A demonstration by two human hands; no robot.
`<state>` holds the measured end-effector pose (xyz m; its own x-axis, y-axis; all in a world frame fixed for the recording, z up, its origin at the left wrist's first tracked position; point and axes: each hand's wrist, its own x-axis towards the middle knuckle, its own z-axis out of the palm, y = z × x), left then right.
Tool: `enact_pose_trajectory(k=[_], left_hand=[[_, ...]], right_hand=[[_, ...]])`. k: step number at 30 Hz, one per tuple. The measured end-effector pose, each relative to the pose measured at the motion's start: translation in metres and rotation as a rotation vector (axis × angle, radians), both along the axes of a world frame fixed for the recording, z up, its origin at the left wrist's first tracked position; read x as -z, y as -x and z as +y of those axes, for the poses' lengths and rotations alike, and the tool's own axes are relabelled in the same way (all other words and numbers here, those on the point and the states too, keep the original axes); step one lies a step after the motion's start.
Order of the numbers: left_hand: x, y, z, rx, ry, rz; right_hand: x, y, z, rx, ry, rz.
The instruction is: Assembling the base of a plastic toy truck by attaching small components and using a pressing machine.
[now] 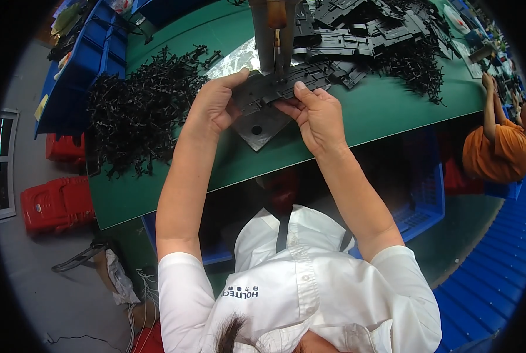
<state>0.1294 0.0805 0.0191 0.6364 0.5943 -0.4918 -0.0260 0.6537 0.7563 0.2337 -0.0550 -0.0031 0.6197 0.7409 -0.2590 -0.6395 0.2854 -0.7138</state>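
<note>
A black moulded plastic panel point(254, 92) is held level between my two hands, under the metal tip of an upright press-like machine point(269, 35). My left hand point(217, 100) grips the panel's left end, thumb on top and fingers curled beneath. At the other end my right hand point(317, 112) pinches it, thumb on its upper face. The tip comes down onto or just above the panel; I cannot tell whether they touch. Below the panel shows the machine's grey metal base plate point(257, 135), which has a dark round hole.
Small black plastic parts point(139, 112) lie heaped on the green table point(233, 167) at left, with another heap point(413, 70) at right. Black panels point(339, 44) are stacked behind. Blue bins point(89, 53) stand far left, red stools point(57, 203) below. An orange-sleeved person point(498, 147) works at right.
</note>
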Motion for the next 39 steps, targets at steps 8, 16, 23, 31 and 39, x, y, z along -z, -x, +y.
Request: enact_pose_trajectory(k=[8, 16, 23, 31, 39], left_hand=[[0.001, 0.0, 0.002, -0.007, -0.004, 0.005], [-0.002, 0.0, 0.0, -0.001, 0.01, 0.003], [0.0, -0.001, 0.001, 0.007, -0.012, 0.002], [-0.003, -0.004, 0.003, 0.011, -0.033, 0.01], [0.005, 0.001, -0.007, 0.033, -0.003, 0.028]], right_hand=[[-0.001, 0.0, 0.0, -0.006, -0.011, -0.002], [-0.001, 0.0, 0.0, -0.008, -0.006, -0.005], [0.0, -0.001, 0.001, 0.002, 0.002, 0.0], [0.002, -0.005, 0.004, -0.009, -0.02, 0.002], [0.007, 0.0, -0.009, -0.004, 0.032, 0.033]])
